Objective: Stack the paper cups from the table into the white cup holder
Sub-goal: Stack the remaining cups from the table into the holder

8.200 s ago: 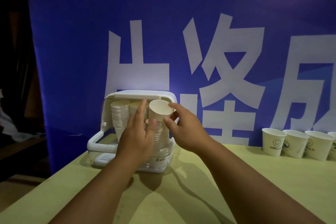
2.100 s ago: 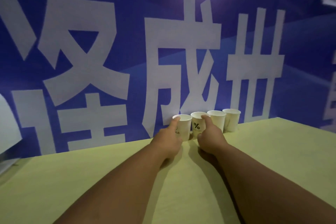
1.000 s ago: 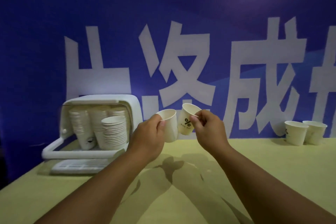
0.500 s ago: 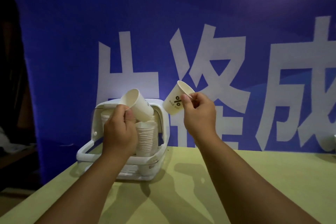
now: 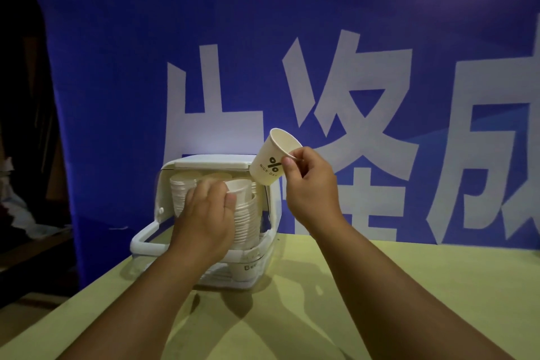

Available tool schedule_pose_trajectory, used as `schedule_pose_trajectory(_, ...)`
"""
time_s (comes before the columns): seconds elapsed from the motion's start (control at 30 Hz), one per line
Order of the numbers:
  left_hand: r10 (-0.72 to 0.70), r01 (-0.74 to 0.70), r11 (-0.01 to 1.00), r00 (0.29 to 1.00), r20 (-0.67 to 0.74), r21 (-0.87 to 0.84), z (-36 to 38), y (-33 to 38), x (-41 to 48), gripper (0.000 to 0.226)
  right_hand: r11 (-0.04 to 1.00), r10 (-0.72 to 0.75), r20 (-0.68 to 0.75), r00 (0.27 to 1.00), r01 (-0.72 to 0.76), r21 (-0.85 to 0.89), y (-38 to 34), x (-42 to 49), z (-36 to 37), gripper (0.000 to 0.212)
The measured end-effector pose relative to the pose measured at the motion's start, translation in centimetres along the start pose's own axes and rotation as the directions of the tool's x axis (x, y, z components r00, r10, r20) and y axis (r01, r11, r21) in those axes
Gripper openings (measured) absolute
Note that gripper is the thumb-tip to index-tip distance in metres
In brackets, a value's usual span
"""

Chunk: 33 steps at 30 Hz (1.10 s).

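The white cup holder (image 5: 273, 207) stands open on the yellow-green table, with stacks of paper cups (image 5: 245, 222) inside. My left hand (image 5: 206, 218) reaches into it and grips a plain white cup (image 5: 238, 187) sitting on top of the front stack. My right hand (image 5: 309, 184) hovers just right of the holder's lid. It pinches the rim of a tilted white cup (image 5: 273, 161) printed with a black percent sign and "NICE DAY".
A blue banner (image 5: 350, 96) with large white characters hangs right behind the table (image 5: 380, 286). The table's left edge runs diagonally past the holder, with dark space and clutter (image 5: 17, 207) beyond it.
My left hand has lowered its cup from above the holder onto the front stack. My right hand and the percent cup hold much the same place.
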<state>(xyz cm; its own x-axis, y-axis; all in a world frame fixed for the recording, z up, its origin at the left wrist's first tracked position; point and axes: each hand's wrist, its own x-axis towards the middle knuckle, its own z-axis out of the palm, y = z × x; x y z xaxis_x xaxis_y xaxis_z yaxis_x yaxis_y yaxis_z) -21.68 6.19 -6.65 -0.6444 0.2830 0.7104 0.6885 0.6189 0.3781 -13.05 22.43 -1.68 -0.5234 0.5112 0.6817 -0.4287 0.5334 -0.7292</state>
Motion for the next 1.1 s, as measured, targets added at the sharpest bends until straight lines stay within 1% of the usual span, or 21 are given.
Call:
schedule_pose_trajectory(0.1, 0.001, 0.001, 1.0, 0.997, 0.072, -0.027, 0.1, -0.2, -0.5, 0.033, 0.999, -0.035, 0.025, 0.999, 0.036, -0.016, -0.2, -0.1, 0.0, 0.007)
schedule_pose_trajectory(0.17, -0.01, 0.015, 0.997, 0.998, 0.068, -0.078, 0.1, 0.1, -0.8, 0.035, 0.999, -0.049, 0.063, 0.997, 0.05, -0.016, -0.3, -0.4, 0.2, 0.004)
schedule_pose_trajectory(0.23, -0.049, 0.058, 0.985, 0.997, 0.057, -0.163, 0.2, 0.4, -1.1, 0.039, 0.998, -0.058, 0.112, 0.992, 0.06, -0.019, -0.4, -0.6, 0.4, 0.004)
schedule_pose_trajectory(0.27, -0.068, 0.077, 0.975, 0.996, 0.048, -0.208, 0.3, 0.5, -1.3, 0.046, 0.998, -0.059, 0.137, 0.989, 0.064, -0.03, -0.3, -0.7, 0.6, 0.005)
schedule_pose_trajectory(0.33, -0.099, 0.097, 0.95, 0.995, 0.008, -0.298, 0.4, 0.7, -1.6, 0.067, 0.993, -0.068, 0.184, 0.981, 0.084, -0.08, -0.3, -0.9, 1.1, 0.007)
schedule_pose_trajectory(0.4, -0.119, 0.099, 0.933, 0.992, -0.035, -0.346, 0.5, 0.8, -1.8, 0.088, 0.985, -0.07, 0.223, 0.972, 0.104, -0.142, -0.3, -1.1, 1.5, 0.008)
schedule_pose_trajectory(0.43, -0.122, 0.097, 0.93, 0.991, -0.049, -0.355, 0.5, 0.9, -1.8, 0.095, 0.979, -0.069, 0.244, 0.967, 0.113, -0.171, -0.3, -1.1, 1.7, 0.007)
schedule_pose_trajectory(0.57, -0.118, 0.086, 0.93, 0.99, -0.071, -0.358, 0.7, 0.7, -1.7, 0.109, 0.922, -0.053, 0.352, 0.934, 0.182, -0.342, -0.2, -1.2, 2.4, 0.008)
schedule_pose_trajectory(0.63, -0.106, 0.075, 0.936, 0.992, -0.071, -0.344, 0.7, 0.6, -1.7, 0.112, 0.908, -0.048, 0.366, 0.929, 0.193, -0.371, -0.2, -1.2, 2.6, 0.013)
schedule_pose_trajectory(0.73, -0.071, 0.049, 0.956, 0.995, -0.067, -0.288, 0.7, 0.8, -1.7, 0.112, 0.935, -0.034, 0.367, 0.93, 0.159, -0.317, -0.1, -1.3, 2.6, 0.033)
schedule_pose_trajectory(0.8, -0.056, 0.04, 0.963, 0.997, -0.052, -0.268, 0.8, 0.9, -1.6, 0.109, 0.964, 0.009, 0.35, 0.937, 0.085, -0.251, -0.1, -1.4, 2.8, 0.045)
schedule_pose_trajectory(0.9, -0.063, 0.046, 0.962, 0.996, -0.057, -0.27, 0.9, 0.6, -1.5, 0.103, 0.986, 0.067, 0.29, 0.955, -0.019, -0.163, 0.5, -1.5, 3.4, 0.044)
schedule_pose_trajectory(1.0, -0.093, 0.065, 0.946, 0.993, -0.074, -0.317, 1.1, 0.0, -1.5, 0.082, 0.971, 0.145, 0.27, 0.952, -0.085, -0.224, 1.5, -1.7, 3.7, 0.046)
schedule_pose_trajectory(1.1, -0.119, 0.093, 0.937, 0.991, -0.055, -0.337, 1.0, -0.3, -1.6, 0.062, 0.962, 0.214, 0.277, 0.937, -0.152, -0.228, 2.4, -2.3, 4.0, 0.05)
